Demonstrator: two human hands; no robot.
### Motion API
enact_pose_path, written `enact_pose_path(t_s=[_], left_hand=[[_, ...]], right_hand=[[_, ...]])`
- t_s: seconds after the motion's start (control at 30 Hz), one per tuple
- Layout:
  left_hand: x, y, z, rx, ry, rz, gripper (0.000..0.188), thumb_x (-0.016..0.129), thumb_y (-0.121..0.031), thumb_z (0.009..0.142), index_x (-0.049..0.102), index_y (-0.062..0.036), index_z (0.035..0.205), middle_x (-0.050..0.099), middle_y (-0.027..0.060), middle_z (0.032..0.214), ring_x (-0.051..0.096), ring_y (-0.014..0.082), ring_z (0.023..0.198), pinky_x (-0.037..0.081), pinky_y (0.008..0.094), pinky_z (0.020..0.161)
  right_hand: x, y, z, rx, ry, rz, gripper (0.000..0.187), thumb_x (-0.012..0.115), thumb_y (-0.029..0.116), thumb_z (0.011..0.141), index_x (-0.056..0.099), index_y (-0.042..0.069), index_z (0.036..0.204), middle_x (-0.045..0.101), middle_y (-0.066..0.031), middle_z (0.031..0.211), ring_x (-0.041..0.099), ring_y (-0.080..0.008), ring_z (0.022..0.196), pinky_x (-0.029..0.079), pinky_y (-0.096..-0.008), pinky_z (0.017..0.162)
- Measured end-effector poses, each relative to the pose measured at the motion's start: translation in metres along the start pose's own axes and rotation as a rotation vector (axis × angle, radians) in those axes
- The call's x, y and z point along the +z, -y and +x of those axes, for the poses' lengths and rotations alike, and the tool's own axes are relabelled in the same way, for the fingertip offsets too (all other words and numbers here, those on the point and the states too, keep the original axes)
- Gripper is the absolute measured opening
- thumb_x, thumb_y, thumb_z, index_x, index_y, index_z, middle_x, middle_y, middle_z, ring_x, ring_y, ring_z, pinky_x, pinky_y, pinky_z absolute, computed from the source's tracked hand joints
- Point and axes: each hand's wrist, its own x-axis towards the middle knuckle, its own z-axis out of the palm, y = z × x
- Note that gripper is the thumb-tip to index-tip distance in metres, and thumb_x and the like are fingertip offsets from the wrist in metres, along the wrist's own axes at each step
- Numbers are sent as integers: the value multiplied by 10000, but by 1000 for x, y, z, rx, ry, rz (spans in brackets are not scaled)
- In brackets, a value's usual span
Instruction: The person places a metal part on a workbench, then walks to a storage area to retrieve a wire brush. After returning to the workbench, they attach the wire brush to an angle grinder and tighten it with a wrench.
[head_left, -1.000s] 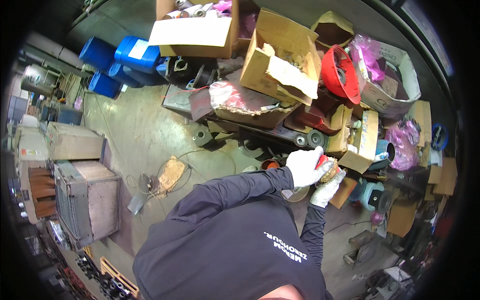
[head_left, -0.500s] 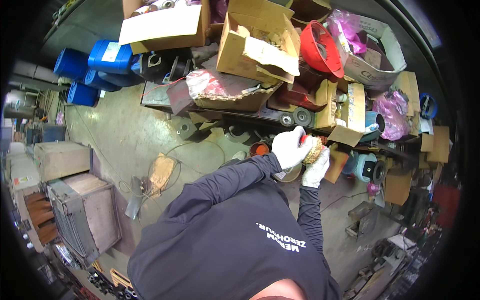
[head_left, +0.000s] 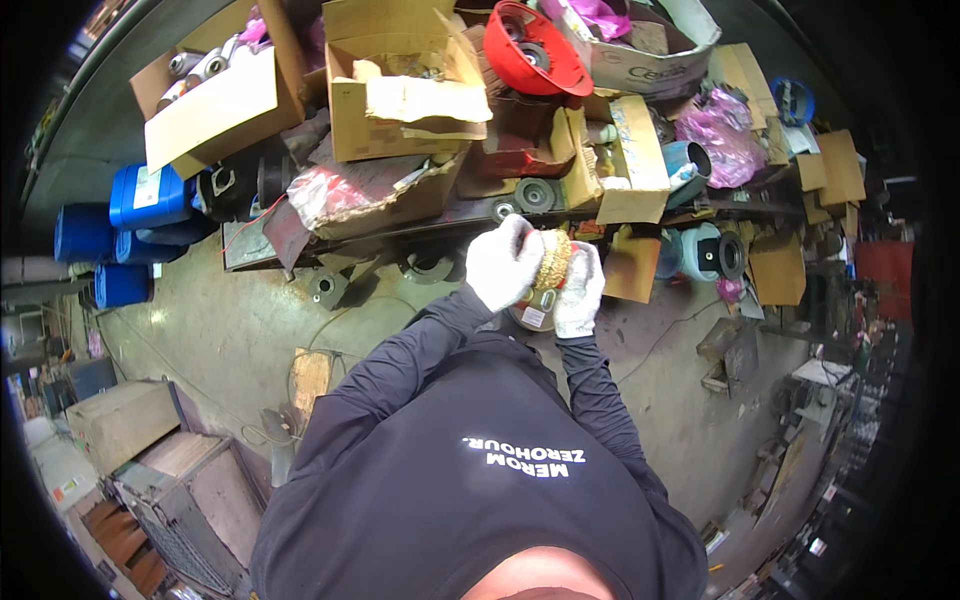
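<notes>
Both of my hands wear white work gloves. Between them is a gold-coloured, bristly-looking round thing (head_left: 553, 259) with red parts at its side; its exact kind I cannot make out. My left hand (head_left: 502, 264) has its fingers closed at the left side of this thing. My right hand (head_left: 580, 293) grips it from the right, thumb and fingers wrapped about its lower edge. Just below the hands shows a round object with a white label (head_left: 534, 317), partly hidden by my gloves and body.
Ahead stands a low bench (head_left: 400, 232) crowded with cardboard boxes (head_left: 400, 110), a red helmet-like shell (head_left: 540, 60), a dark wheel (head_left: 535, 195) and pink plastic bags (head_left: 720, 140). Blue canisters (head_left: 150, 198) sit far left, a pale jug (head_left: 698, 250) right. Metal cabinets (head_left: 190, 490) stand lower left.
The whole view has swung, so the bench and boxes sit further left. Both hands still hold the gold-coloured thing, which now stands more upright between them.
</notes>
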Motion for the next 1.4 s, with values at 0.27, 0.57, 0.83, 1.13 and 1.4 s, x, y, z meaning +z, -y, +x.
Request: enact_pose_path(t_s=[0.27,0.57,0.83,1.13,1.4], left_hand=[[-10,-9,3,114,60,97,179,632,-221,909,630,-47,951,645,186,713,670,357,669,518,414,622],[-26,-14,15,340,276,360,317,673,-316,838,635,-57,1019,653,162,755,638,358,684,513,442,640],[-19,4,0,411,391,389,337,664,-356,872,612,-52,1009,643,140,854,608,360,743,480,457,695],[-13,14,-23,225,416,393,379,653,-367,899,588,-41,1081,683,192,809,668,399,749,524,480,681],[-10,29,-34,166,418,317,329,641,-328,899,594,-37,1047,670,197,780,655,389,728,519,481,667]], right_hand=[[-3,5,0,133,95,97,415,468,415,1055,555,33,1192,618,-47,1083,588,-111,995,478,-271,887],[-34,33,6,468,453,248,525,559,404,1023,446,58,1400,560,-65,1295,565,-152,1139,473,-315,974],[-43,31,-1,515,558,90,617,730,266,925,433,26,1410,578,-89,1288,556,-147,1158,466,-303,999],[-48,12,-13,526,537,-5,625,769,201,876,471,-9,1383,612,-105,1254,594,-158,1118,497,-308,970],[-47,-2,-23,596,555,2,653,761,227,873,434,-33,1375,582,-128,1269,566,-172,1153,465,-314,1007]])
